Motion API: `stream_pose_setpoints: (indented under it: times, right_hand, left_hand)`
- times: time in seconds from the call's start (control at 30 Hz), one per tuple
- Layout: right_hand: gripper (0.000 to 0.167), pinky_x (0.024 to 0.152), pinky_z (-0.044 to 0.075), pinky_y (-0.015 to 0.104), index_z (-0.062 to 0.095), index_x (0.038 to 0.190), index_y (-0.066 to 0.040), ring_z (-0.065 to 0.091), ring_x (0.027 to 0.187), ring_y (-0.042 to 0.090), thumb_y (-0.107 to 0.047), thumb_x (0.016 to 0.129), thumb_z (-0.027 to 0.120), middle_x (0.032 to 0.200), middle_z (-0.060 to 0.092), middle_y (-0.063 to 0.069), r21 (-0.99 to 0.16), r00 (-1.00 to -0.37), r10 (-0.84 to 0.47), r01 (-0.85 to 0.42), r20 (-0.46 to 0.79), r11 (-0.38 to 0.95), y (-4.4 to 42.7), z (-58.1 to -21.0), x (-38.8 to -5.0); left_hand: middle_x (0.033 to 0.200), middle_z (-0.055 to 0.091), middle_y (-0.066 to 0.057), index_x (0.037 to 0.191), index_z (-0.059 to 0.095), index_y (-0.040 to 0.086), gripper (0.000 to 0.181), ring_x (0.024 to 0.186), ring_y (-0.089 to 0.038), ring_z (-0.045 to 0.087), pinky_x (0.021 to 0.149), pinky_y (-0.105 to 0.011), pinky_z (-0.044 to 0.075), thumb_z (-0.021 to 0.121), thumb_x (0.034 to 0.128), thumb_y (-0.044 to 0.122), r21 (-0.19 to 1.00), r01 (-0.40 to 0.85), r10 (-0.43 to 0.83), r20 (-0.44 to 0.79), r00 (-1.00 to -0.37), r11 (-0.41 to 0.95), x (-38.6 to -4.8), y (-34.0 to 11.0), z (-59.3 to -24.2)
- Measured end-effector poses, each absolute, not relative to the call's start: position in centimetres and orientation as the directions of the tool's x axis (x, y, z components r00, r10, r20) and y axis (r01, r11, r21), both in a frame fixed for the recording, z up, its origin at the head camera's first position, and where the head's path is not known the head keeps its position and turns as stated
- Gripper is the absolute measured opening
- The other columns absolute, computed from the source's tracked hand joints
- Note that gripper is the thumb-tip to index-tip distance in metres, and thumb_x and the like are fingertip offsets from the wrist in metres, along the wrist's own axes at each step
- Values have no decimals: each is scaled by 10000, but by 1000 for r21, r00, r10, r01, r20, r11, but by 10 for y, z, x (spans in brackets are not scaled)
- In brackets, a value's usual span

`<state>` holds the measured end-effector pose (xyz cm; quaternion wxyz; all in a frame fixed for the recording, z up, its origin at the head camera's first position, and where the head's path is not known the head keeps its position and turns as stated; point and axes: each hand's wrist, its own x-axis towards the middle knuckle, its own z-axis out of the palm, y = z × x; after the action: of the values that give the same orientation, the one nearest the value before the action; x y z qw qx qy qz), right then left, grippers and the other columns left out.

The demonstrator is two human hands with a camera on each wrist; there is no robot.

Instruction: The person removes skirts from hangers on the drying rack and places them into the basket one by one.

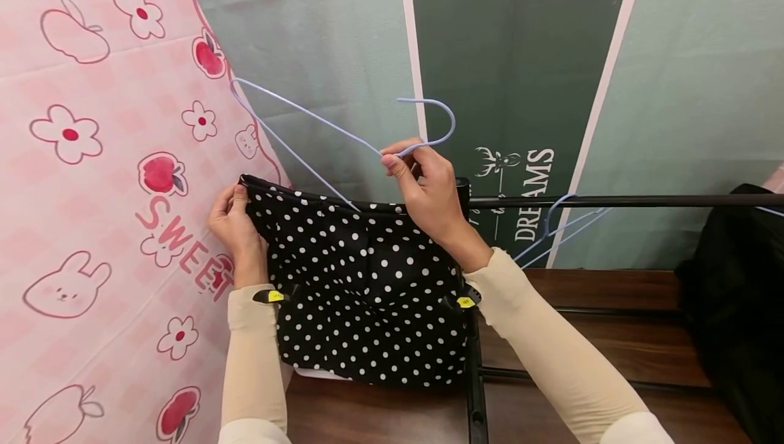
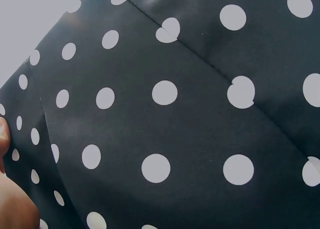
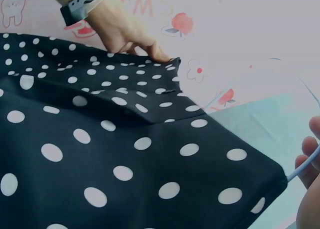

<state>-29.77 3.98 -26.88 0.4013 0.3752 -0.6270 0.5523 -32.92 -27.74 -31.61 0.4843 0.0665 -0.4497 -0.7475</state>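
Note:
A black skirt with white polka dots hangs in front of me; its top edge runs nearly level. My left hand pinches the top left corner of that edge between thumb and fingers. With my right hand I pinch a pale blue hanger at the base of its hook. One rounded end of the hanger sticks out up and left, while its lower bar runs down behind the skirt's top edge. In the right wrist view the hanger meets the skirt's corner; its other end is hidden.
A black rail of a clothes rack extends to the right, with another blue hanger on it. Dark clothing hangs at far right. Pink printed cloth covers the left side. Brown wood-grain surface lies below.

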Motion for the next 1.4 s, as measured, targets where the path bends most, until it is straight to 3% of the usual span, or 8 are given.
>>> stream_pose_setpoints:
  times: [0.23,0.43,0.53,0.83,1.2,1.4]
  right_hand:
    - [92,573,479,223,673,1090,101,548,591,147,57,1014,648,827,665,184,-381,-383,27,-923,923,-61,44,-260,-292]
    - [362,550,477,218,613,1094,163,533,590,113,-194,1049,644,867,643,-32,-343,-373,130,-916,919,-207,48,-249,-286]
    - [451,556,487,212,613,1090,161,543,598,91,-285,1037,656,880,641,-108,-323,-360,185,-925,915,-202,51,-245,-280]
    - [512,552,504,221,586,1071,175,553,598,92,-329,1024,669,872,654,-125,-299,-337,265,-939,904,-172,61,-243,-273]
    - [491,565,531,224,580,1081,187,571,594,86,-290,1020,678,850,679,-104,-259,-303,382,-952,873,-164,75,-238,-274]
    - [472,548,508,219,606,1087,141,559,577,89,-320,1011,677,819,673,-76,-259,-306,412,-951,858,-167,82,-235,-273]
  left_hand:
    - [685,655,45,829,827,70,157,699,-85,584,685,-197,488,768,953,-7,766,635,-797,318,-513,-103,-329,-279,-323]
    - [719,679,65,844,837,102,144,735,-82,591,723,-201,484,783,951,22,793,605,-808,312,-501,-69,-328,-280,-331]
    - [721,684,67,843,839,108,144,735,-80,594,728,-199,489,787,949,25,795,603,-806,315,-500,-64,-328,-281,-334]
    - [727,694,86,883,848,89,113,741,-72,600,751,-197,500,788,945,15,808,588,-800,334,-498,-28,-330,-281,-344]
    - [799,711,90,952,837,-4,51,726,-54,586,747,-191,495,789,937,-10,802,597,-794,374,-479,18,-334,-280,-353]
    - [758,670,102,881,855,113,134,734,-52,584,745,-192,495,798,936,5,815,579,-797,370,-478,31,-335,-279,-359]
